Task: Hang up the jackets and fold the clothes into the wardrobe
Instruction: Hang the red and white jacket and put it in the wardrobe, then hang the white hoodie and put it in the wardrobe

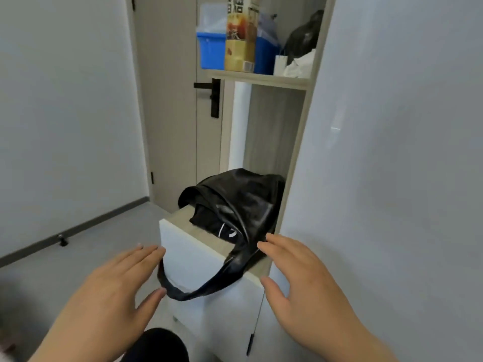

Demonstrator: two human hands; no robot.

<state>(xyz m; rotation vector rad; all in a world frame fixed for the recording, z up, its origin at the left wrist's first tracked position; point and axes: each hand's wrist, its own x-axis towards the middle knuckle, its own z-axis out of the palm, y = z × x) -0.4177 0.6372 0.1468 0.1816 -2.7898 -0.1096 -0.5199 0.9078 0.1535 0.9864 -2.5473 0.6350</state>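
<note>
**Operator:** What lies nearest the camera?

**Technician:** A dark rounded shape (156, 346) at the bottom edge, below the drawer (188, 257). I cannot tell what it is. Above it, both hands are spread flat and grasp nothing. The left hand (117, 286) is at the left corner of the drawer front. The right hand (295, 278) is at the right corner.

**Operator:** Where is the task item?

**Technician:** A black glossy garment (248, 199) lies heaped in the pulled-out drawer, over a folded black garment (209, 220) with a white mark. A hanging strip (209, 286) of it droops over the drawer front in a loop. Sleeve or strap, I cannot tell. The left thumb and the right fingertips are at the black material, but contact cannot be confirmed.

**Operator:** What could go wrong?

**Technician:**
1. If the drawer is pushed in now, the strip would probably be pinched between the drawer front and the frame.
2. The heap stands above the drawer rim, so on closing it may catch or crease.
3. If the strip alone is pulled, the whole garment could slide out over the drawer front.
4. A thin cord (257, 317) hangs beside the drawer front on the right and could snag.

**Operator:** And farther out?

**Technician:** A shelf (261, 78) well above the drawer holds a blue bin (210, 52) and a yellow carton (240, 35).
</note>
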